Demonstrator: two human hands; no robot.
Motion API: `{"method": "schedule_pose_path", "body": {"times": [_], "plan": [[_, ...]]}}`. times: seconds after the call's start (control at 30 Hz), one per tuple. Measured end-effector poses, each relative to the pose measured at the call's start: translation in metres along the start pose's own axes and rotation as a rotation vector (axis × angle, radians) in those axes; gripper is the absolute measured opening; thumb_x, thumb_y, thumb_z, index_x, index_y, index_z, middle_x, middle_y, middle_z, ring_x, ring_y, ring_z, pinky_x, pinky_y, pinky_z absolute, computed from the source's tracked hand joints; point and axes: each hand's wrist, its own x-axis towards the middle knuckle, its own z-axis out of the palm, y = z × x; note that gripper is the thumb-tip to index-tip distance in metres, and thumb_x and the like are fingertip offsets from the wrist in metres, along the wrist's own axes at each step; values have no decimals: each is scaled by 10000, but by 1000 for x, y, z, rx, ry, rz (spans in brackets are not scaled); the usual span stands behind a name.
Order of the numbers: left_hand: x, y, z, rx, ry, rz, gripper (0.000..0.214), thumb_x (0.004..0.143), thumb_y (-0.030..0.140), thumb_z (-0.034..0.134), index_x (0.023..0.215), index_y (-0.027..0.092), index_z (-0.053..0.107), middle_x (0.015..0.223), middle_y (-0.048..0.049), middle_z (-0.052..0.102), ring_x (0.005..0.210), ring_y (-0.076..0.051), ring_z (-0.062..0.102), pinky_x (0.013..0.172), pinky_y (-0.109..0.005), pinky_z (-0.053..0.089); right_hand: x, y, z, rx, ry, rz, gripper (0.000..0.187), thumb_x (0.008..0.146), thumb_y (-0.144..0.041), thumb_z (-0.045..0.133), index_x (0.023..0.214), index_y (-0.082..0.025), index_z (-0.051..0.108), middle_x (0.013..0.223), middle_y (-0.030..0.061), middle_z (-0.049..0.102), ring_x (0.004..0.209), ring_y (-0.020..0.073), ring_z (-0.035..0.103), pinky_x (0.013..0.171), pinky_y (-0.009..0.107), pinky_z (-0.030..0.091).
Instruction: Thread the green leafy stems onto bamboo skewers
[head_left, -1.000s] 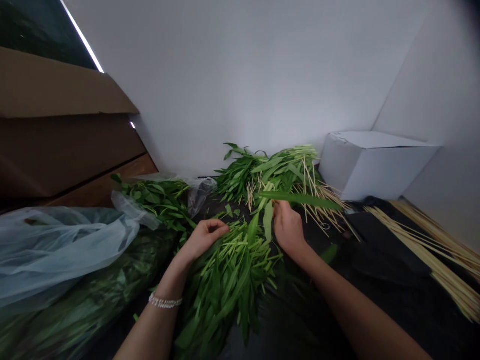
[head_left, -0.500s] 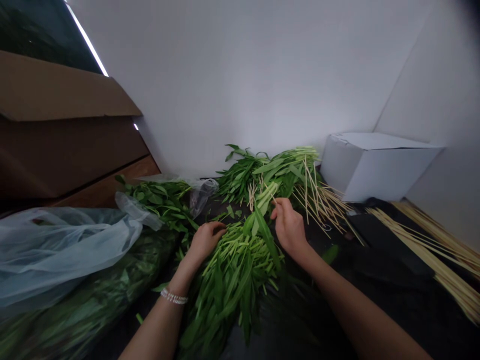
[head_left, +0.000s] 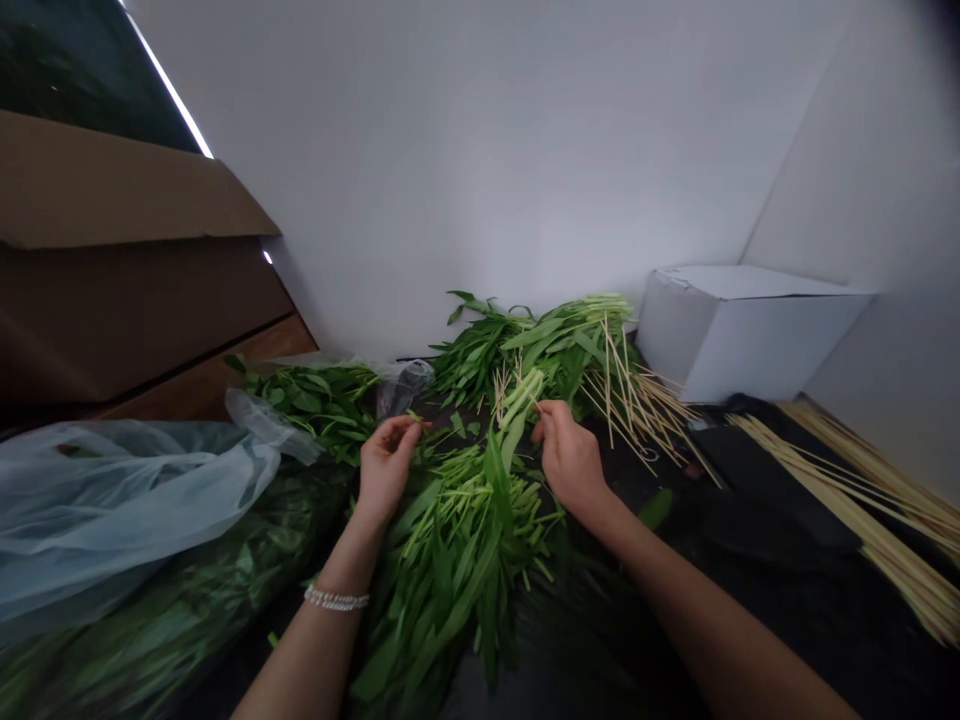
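My right hand [head_left: 571, 455] is closed in a pinch on a thin bamboo skewer, of which only a short bit shows at the fingertips. Pale stems of a few leafy greens [head_left: 517, 405] sit at that skewer's end, their long leaves hanging down. My left hand [head_left: 388, 462], with a beaded bracelet on its wrist, pinches a small piece of green stem [head_left: 415, 415]. Below and between both hands lies a heap of cut leafy greens [head_left: 457, 560], stem ends pointing away from me. Farther back, skewered bundles of greens [head_left: 559, 340] are piled, their bamboo skewers [head_left: 645, 400] sticking out.
On the left are a clear plastic bag of greens [head_left: 165, 500], a smaller bunch of greens [head_left: 319, 395] and a cardboard box [head_left: 135, 300]. A white box [head_left: 765, 330] stands at the back right, near many loose bamboo skewers [head_left: 862, 510]. A white wall [head_left: 480, 150] rises behind.
My left hand has lifted off the heap and moved slightly left with a stem piece in its fingers. My right hand, still pinching the skewer, has shifted a little left.
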Motion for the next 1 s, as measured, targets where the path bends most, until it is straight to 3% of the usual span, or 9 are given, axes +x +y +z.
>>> {"method": "schedule_pose_path", "body": {"times": [0.17,0.33,0.53,1.0], "plan": [[-2,11,1,-369,-35,-194,359,587,397,826,854,183,715,792,-23,730,678,-126,624,691,-247,484,-5,-4,5,-9,-55,-90,275,989,-265,291,1087,-181,534,743,15,645,652,145,616,654,232,417],[-7,12,8,-412,-121,-298,346,531,368,866,791,176,741,723,-17,721,643,-113,609,676,-243,482,-15,-13,15,-84,-234,-238,272,967,-191,314,1067,-171,566,822,40,675,706,129,629,661,210,422],[-10,10,9,-411,-152,-270,291,569,334,858,787,171,755,705,-18,722,640,-118,610,709,-263,486,-24,-16,22,-212,-387,-281,286,932,-124,361,1117,-183,571,905,52,690,823,143,642,702,204,427],[-11,2,8,-287,-220,-223,237,636,322,827,811,174,767,719,-31,734,699,-151,638,793,-298,488,-23,-19,21,-285,-411,-280,307,942,-116,352,1147,-177,573,909,57,691,820,153,655,691,221,435]]}}
